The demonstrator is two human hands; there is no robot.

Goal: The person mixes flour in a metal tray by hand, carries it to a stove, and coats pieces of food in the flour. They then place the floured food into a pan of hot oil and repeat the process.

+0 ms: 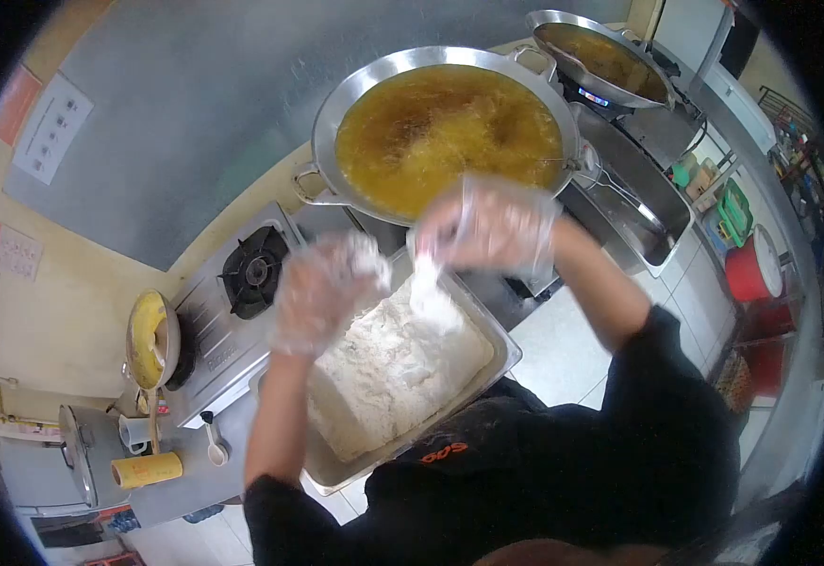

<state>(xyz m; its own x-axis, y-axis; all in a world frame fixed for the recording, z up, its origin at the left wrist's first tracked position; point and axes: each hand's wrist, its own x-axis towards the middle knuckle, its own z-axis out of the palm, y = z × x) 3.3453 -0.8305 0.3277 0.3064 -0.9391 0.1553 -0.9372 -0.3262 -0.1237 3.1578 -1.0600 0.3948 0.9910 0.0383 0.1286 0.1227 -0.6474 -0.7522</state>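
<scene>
Both my hands wear clear plastic gloves and are a little blurred. My right hand point(497, 226) is closed on a flour-coated piece point(431, 291), which hangs down white over the flour; what is under the coating does not show. My left hand point(317, 297) is held opposite with its fingers curled, and white flour covers its fingertips. Whether a piece is in it I cannot make out. Below both hands is a rectangular metal tray point(501, 354) filled with lumpy white flour point(374, 377).
Behind the tray a wide wok point(329, 123) holds bubbling oil; a second oil wok point(563, 61) stands back right. At left are a gas burner point(254, 269), a yellow-coated pan point(150, 335), a measuring spoon point(216, 448) and a yellow roll point(148, 470). A metal sink point(662, 212) lies right.
</scene>
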